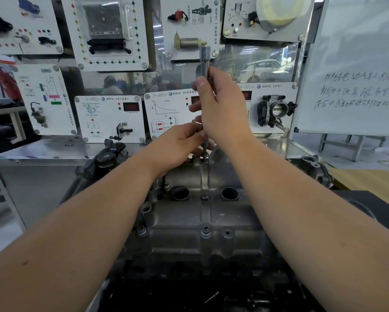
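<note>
A grey metal engine cover (202, 212) lies in front of me with two round holes and several bolts along its middle. A long silver extension bar with a socket (204, 61) stands upright, its lower tip set on a bolt (204, 157) at the cover's far edge. My right hand (222, 109) grips the bar's shaft, thumb toward me. My left hand (180, 143) is lower down, its fingertips pinching the thin lower part of the bar just above the bolt. The middle of the bar is hidden by my right hand.
Behind the engine stands a wall of white training panels (110, 118) with mounted car parts, including a throttle body (276, 111). A whiteboard with handwriting (357, 91) stands at the right. A wooden tabletop (369, 179) lies at the right, a steel bench (42, 149) at the left.
</note>
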The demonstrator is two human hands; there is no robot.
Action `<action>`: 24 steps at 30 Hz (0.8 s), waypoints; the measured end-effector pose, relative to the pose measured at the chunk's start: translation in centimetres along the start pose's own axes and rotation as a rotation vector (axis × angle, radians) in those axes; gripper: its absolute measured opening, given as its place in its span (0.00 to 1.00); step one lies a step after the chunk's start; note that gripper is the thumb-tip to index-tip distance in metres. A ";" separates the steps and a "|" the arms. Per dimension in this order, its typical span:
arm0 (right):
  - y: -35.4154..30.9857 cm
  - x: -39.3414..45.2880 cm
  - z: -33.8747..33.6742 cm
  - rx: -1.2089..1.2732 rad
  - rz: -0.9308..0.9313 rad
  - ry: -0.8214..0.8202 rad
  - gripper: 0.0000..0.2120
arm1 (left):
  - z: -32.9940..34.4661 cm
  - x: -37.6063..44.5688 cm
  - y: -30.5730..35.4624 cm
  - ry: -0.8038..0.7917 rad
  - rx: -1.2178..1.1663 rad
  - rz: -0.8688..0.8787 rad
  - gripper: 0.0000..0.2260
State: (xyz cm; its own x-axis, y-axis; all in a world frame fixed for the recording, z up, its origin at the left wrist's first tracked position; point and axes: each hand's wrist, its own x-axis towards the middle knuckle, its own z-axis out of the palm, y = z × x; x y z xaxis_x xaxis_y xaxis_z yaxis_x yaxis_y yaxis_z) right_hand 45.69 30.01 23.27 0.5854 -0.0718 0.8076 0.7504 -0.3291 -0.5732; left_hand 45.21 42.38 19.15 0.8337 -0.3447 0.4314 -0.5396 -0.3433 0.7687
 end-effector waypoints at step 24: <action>0.0 -0.1 0.0 0.089 0.036 0.020 0.04 | 0.1 -0.1 0.0 0.019 0.001 0.026 0.10</action>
State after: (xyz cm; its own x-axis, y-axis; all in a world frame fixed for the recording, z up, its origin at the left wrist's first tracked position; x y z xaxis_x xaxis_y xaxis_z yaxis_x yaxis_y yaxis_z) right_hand 45.66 30.00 23.22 0.6065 -0.1015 0.7886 0.7541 -0.2409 -0.6110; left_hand 45.14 42.32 19.11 0.8214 -0.3369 0.4603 -0.5615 -0.3355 0.7564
